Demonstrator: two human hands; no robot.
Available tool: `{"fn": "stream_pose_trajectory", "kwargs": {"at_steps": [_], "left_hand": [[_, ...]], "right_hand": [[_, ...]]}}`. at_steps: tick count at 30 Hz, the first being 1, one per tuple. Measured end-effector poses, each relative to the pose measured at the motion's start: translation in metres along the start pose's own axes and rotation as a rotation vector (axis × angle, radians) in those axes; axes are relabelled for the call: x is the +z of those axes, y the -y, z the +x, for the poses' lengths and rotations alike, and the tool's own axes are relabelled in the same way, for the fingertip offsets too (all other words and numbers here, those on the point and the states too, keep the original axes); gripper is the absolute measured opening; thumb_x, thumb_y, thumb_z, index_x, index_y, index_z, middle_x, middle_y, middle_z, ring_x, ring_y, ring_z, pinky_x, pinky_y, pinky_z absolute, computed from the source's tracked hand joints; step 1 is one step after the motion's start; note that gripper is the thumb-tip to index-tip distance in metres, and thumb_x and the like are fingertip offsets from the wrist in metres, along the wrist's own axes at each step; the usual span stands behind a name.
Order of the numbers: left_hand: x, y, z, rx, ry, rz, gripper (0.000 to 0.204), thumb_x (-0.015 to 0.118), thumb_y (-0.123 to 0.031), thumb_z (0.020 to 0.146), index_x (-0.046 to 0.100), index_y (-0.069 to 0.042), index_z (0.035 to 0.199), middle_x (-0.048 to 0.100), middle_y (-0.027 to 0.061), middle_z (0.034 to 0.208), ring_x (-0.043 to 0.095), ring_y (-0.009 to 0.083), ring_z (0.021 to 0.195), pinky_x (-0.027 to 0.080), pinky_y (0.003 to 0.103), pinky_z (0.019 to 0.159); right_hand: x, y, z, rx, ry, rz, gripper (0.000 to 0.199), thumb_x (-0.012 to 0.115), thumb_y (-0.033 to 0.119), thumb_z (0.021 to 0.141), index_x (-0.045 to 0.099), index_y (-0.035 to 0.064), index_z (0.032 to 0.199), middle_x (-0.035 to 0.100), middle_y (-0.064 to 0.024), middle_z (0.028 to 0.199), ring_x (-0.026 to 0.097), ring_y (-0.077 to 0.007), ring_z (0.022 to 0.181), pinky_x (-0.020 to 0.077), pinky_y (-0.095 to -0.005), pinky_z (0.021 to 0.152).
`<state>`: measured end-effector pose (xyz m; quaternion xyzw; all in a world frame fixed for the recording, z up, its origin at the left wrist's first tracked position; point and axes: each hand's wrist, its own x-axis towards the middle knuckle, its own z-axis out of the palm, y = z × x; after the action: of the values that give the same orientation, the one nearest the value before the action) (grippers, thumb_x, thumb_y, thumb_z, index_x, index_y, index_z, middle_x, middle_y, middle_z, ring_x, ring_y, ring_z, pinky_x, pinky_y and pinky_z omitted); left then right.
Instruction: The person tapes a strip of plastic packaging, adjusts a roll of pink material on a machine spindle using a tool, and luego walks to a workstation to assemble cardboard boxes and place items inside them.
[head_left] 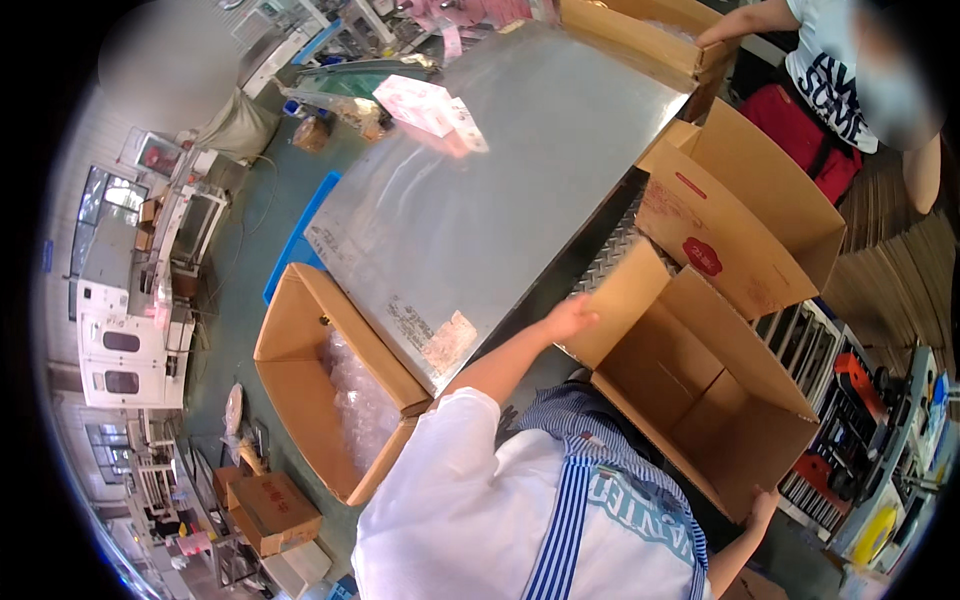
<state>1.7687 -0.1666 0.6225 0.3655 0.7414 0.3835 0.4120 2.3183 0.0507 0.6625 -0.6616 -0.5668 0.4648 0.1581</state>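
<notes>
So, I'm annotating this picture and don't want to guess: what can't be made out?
All in the head view:
Left hand: its palm side and exact grip on the flap, hidden by the hand itself.
Right hand: finger details at the open carton, too small.
Carton at left: whatever lies beneath the clear plastic covering it.
Carton at top: its far part, cut off by the upper edge.

We note bright lighting. Sheen crosses the metal table (520, 150), with glare along its far right edge. Left windows (125, 193) read white. Lines bend toward black margins; two far patches are blurred.
</notes>
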Motion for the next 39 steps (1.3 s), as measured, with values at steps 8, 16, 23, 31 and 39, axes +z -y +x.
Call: {"fn": "stream_pose_trajectory", "kwargs": {"at_steps": [8, 16, 23, 31, 39], "left_hand": [[0.008, 0.026, 0.072, -0.175, -0.069, 1.039, 0.028, 0.052, -0.018, 0.08, 0.061, -0.004, 0.103, 0.059, 0.017, 0.105, 0.06, 0.033, 0.091, 0.051, 0.042, 0.073], [-0.05, -0.079, 0.058, 0.1, 0.178, 0.933, 0.045, 0.054, -0.039, 0.085, 0.057, -0.002, 0.11, 0.058, 0.0223, 0.108, 0.053, 0.0376, 0.103, 0.043, 0.043, 0.086], [0.077, -0.218, 0.02, 0.271, 0.096, 0.648, 0.038, 0.058, -0.022, 0.084, 0.055, 0.0, 0.115, 0.058, 0.0198, 0.113, 0.054, 0.0329, 0.106, 0.042, 0.037, 0.091], [0.276, -0.311, 0.04, 0.404, -0.045, 0.266, 0.026, 0.056, -0.01, 0.083, 0.06, 0.0, 0.108, 0.06, 0.0174, 0.107, 0.057, 0.0293, 0.102, 0.043, 0.036, 0.09], [0.472, -0.444, 0.099, 0.301, 0.987, 1.054, 0.058, 0.056, -0.039, 0.084, 0.043, -0.006, 0.129, 0.05, 0.0197, 0.124, 0.05, 0.0345, 0.112, 0.04, 0.038, 0.093]], "right_hand": [[0.039, 0.06, -0.033, -0.105, 0.115, -0.266, 0.035, 0.052, 0.009, 0.077, 0.056, -0.0017, 0.11, 0.062, -0.0179, 0.105, 0.058, -0.0275, 0.099, 0.0424, -0.0337, 0.085], [0.169, 0.17, -0.041, -0.015, 0.36, -0.551, 0.043, 0.055, 0.039, 0.081, 0.059, -0.0031, 0.091, 0.064, -0.0218, 0.079, 0.063, -0.0354, 0.078, 0.0503, -0.0432, 0.067], [0.073, 0.08, 0.019, -0.016, 0.67, 0.412, 0.054, 0.048, 0.05, 0.087, 0.057, 0.0009, 0.109, 0.064, -0.015, 0.092, 0.063, -0.0189, 0.083, 0.0492, -0.0315, 0.073], [-0.184, -0.02, 0.12, -0.306, -0.363, -0.022, 0.021, 0.055, 0.017, 0.081, 0.064, 0.0077, 0.097, 0.064, -0.0156, 0.093, 0.061, -0.0319, 0.089, 0.0479, -0.0384, 0.078], [-0.397, -0.032, 0.183, -0.499, -0.983, -0.418, 0.008, 0.058, 0.005, 0.075, 0.06, 0.0056, 0.082, 0.058, -0.0106, 0.079, 0.054, -0.0306, 0.08, 0.0434, -0.0395, 0.072]]}}
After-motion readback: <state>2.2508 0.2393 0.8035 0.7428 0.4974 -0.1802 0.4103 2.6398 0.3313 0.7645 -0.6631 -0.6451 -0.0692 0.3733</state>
